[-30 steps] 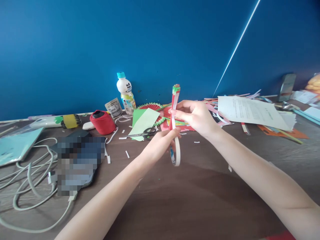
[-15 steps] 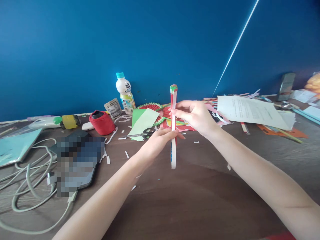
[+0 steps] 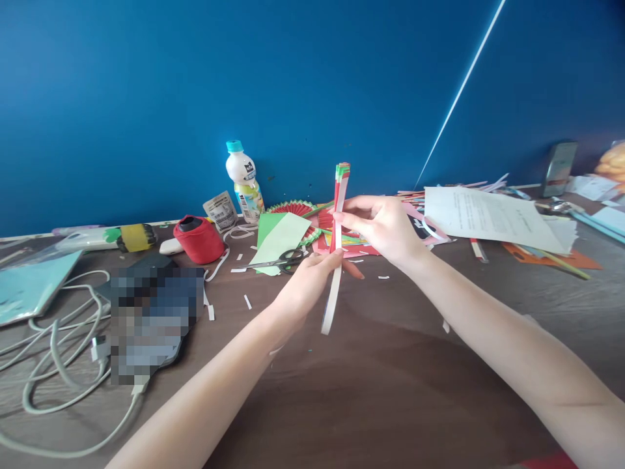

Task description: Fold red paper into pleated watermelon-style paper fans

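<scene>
Upright between my hands is a narrow bundle of folded red, white and green paper (image 3: 342,176); a white paper strip (image 3: 331,303) hangs down from it, curling at its lower end. My right hand (image 3: 385,225) pinches the bundle at mid-height between thumb and fingers. Lower down, my left hand (image 3: 315,273) closes on the bundle where the strip passes, its thumb in front and fingers behind. Behind the hands lie black-handled scissors (image 3: 290,260), a pale green paper sheet (image 3: 280,244) and a red and green pleated paper fan (image 3: 290,208).
A bottle (image 3: 244,182) stands by the blue wall, near a red cloth-wrapped roll (image 3: 200,241). To the left lie a blurred-out phone (image 3: 161,326) and white cables (image 3: 53,345). A printed sheet (image 3: 488,221) lies on the right over paper strips. Small paper scraps (image 3: 248,301) dot the table.
The paper bundle has tilted slightly, its top moving right and the hanging strip's lower end swinging left. My left hand has shifted a little, its thumb now more upright against the paper.
</scene>
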A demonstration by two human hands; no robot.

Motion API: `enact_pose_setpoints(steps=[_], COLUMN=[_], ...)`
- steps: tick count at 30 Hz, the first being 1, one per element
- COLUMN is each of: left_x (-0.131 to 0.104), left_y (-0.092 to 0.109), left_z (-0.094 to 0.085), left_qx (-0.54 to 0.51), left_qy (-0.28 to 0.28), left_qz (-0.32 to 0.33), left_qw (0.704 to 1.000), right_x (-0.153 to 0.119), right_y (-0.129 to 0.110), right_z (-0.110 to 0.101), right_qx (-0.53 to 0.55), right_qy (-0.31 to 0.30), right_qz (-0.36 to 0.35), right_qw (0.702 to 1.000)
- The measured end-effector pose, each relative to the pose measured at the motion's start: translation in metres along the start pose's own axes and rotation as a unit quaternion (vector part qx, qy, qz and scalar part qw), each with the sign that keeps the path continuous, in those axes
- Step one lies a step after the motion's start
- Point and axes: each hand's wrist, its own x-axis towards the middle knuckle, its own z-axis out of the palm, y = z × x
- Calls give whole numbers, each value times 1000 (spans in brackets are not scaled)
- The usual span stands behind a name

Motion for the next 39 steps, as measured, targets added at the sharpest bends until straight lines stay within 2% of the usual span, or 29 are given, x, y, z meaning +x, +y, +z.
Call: enact_pose_setpoints(steps=[17, 24, 28, 31, 34, 39], left_x=[3, 4, 3, 2, 1, 1], left_y=[-6, -9, -4, 0, 2, 4], left_z=[-2, -3, -3, -2, -2, -2], left_qx=[-41, -31, 5, 28, 29, 19], left_qy=[-11, -8, 23, 39, 41, 41], left_qz=[-14, 10, 31, 14, -1, 18], left_qw=[999, 999, 999, 999, 999, 999], right_x=[-3, -4, -4, -4, -3, -2], right_y=[-7, -9, -12, -13, -13, -10], right_z=[1, 1, 1, 0, -1, -2], right_qx=[23, 45, 79, 96, 67, 8], right_qy=[-21, -35, -66, -81, -102, -149], right_qz=[13, 34, 54, 53, 53, 63], right_qw=[999, 998, 993, 991, 991, 987])
